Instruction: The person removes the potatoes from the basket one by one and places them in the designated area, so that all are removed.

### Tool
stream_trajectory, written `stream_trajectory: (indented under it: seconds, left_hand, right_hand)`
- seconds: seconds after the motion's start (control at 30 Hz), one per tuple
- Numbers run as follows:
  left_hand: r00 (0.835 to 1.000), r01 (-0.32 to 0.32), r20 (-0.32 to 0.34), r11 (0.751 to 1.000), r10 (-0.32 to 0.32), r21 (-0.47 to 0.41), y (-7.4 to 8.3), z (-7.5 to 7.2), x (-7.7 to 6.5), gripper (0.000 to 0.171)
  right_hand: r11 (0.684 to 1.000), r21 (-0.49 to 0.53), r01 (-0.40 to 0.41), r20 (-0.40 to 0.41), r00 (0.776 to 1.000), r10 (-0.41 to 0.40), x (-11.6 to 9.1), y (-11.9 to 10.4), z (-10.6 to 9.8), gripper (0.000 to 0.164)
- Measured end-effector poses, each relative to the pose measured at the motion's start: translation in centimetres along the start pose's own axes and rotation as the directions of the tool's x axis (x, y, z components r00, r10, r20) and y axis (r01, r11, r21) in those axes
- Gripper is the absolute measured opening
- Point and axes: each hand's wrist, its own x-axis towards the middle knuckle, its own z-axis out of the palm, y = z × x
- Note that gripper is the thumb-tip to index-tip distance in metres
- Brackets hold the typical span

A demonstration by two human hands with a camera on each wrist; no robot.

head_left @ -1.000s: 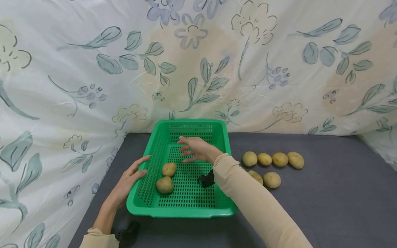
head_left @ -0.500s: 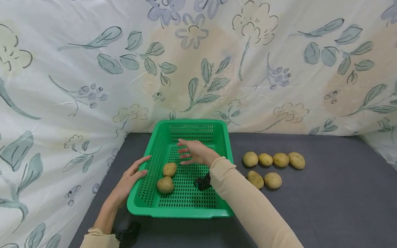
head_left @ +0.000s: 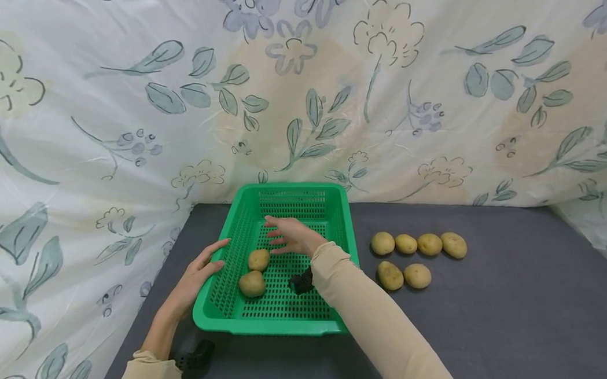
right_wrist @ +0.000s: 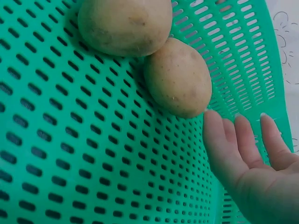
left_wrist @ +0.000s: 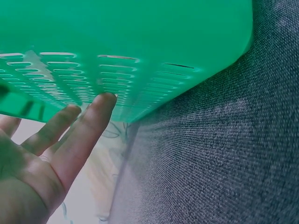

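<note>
A green perforated plastic basket (head_left: 275, 328) stands on the grey table, with two potatoes (head_left: 252, 283) on the left side of its floor. My left hand (head_left: 196, 277) rests at the basket's left rim, thumb and a finger on the edge. In the left wrist view, its other fingers (left_wrist: 86, 140) reach fairly straight along the outside of the slotted wall. Above the basket floor is my right hand (head_left: 293, 236), fingers spread and holding nothing. The right wrist view has its fingertips (right_wrist: 212, 119) right by the smaller potato (right_wrist: 178, 78), which lies against the larger one (right_wrist: 126, 23).
Right of the basket, several potatoes (head_left: 429, 244) lie in a row on the dark grey tabletop (head_left: 523, 292). Two more potatoes (head_left: 417, 276) sit in front of that row. A flower-printed sheet (head_left: 298, 97) hangs behind and at the sides.
My right hand has moved slightly left and toward me inside the basket, nearer the two potatoes. The left hand, the basket and the potatoes have stayed in place.
</note>
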Motion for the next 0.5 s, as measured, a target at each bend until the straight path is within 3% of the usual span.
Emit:
stream_trajectory:
  seconds: [0.5]
  left_hand:
    - [1.000, -0.001, 0.003, 1.000, 0.001, 0.000, 0.04, -0.10, 0.08, 0.051]
  right_hand:
    - [0.992, -0.127, -0.023, -0.041, 0.999, 0.018, 1.03, 0.76, 0.64, 0.051]
